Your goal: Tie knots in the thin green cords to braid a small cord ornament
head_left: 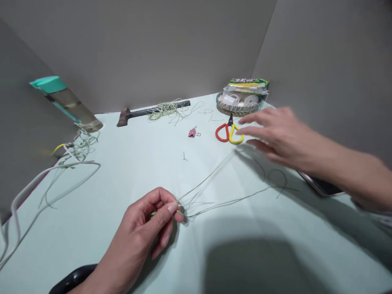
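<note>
My left hand (143,228) pinches thin light-green cords (226,203) between thumb and index finger. A bit of knotted or braided green cord shows inside its curled fingers, mostly hidden. From the pinch, several loose ends fan out to the right over the table. My right hand (275,132) is raised with its fingers apart, slightly blurred, and nothing shows in its grasp. Its fingertips are close to the scissors (230,121) with one red and one yellow handle; whether they touch the yellow handle I cannot tell. One cord end runs up to just below these fingers.
At the back lie a hammer (141,113) under tangled cord (165,111), a pink binder clip (192,132) and a basket (239,108) with tape rolls and a packet. A bottle (72,104), cables (39,179) and more cord stand left. A phone (321,185) lies beneath my right forearm.
</note>
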A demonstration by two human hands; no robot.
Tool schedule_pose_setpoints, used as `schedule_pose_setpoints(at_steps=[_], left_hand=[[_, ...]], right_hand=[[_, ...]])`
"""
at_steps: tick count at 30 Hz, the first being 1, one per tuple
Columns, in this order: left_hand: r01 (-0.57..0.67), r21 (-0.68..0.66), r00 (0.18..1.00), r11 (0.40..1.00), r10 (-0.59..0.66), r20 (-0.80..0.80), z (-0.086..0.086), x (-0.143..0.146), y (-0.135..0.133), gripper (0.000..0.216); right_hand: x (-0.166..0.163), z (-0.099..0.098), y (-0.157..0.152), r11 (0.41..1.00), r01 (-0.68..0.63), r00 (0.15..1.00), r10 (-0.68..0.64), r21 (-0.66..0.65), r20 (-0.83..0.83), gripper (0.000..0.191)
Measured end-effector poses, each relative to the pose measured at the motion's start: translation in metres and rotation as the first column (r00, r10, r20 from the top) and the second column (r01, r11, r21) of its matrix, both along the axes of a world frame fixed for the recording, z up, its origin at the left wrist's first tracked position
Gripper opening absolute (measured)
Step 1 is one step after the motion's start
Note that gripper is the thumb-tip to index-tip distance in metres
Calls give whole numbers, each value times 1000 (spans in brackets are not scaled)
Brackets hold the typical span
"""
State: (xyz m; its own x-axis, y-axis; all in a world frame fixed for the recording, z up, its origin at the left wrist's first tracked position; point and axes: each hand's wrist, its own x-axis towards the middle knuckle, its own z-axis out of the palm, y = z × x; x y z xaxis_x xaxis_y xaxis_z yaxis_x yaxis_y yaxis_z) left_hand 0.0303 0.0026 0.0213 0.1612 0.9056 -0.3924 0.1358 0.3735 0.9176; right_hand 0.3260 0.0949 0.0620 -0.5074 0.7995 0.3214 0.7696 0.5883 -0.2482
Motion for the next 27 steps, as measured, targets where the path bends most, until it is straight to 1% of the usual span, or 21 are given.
schedule_pose_setpoints(at_steps=[2, 4, 5, 6, 8, 9, 11, 17, 22, 24, 27], left_hand=[[2, -13, 1000, 1000, -2, -6, -1, -1, 1, 29], [-8, -43, 1000, 999, 8, 6, -2, -1, 1, 30], [-14, -59, 1000, 998, 15, 19, -2, -1, 1, 31], [-21, -75, 999, 997, 23, 29, -2, -1, 1, 31], [-33, -99, 998, 995, 38, 42, -3, -1, 1, 31], [-41, -107, 998, 993, 45, 43, -4, 0, 1, 30], [-52, -120, 998, 991, 57, 34, -5, 1, 1, 30], [2, -204, 999, 979, 7, 42, -9, 2, 3, 39], [-45, -304, 998, 952, 31, -52, -6, 0, 4, 46], [-59, -303, 998, 951, 46, -51, -6, 0, 4, 44], [-49, -298, 999, 953, 41, -31, -7, 0, 4, 41]], right_hand=[[-26, -14, -9, 986, -150, 987, 147, -65, -58, 27], [-54, -23, -19, 952, -277, 955, 258, -127, -149, 26], [-67, -26, -23, 905, -353, 927, 305, -235, -219, 25], [-77, -29, -26, 866, -407, 902, 333, -291, -273, 25], [-92, -33, -29, 793, -466, 873, 340, -392, -350, 23], [-96, -36, -29, 775, -470, 870, 327, -423, -368, 23], [-98, -42, -28, 757, -466, 870, 297, -458, -394, 26], [-90, -55, -26, 763, -490, 845, 299, -421, -443, 21], [-90, -55, -28, 789, -448, 854, 239, -420, -462, 20], [-91, -53, -29, 798, -420, 865, 208, -432, -457, 20], [-93, -51, -30, 783, -393, 882, 173, -482, -438, 19]])
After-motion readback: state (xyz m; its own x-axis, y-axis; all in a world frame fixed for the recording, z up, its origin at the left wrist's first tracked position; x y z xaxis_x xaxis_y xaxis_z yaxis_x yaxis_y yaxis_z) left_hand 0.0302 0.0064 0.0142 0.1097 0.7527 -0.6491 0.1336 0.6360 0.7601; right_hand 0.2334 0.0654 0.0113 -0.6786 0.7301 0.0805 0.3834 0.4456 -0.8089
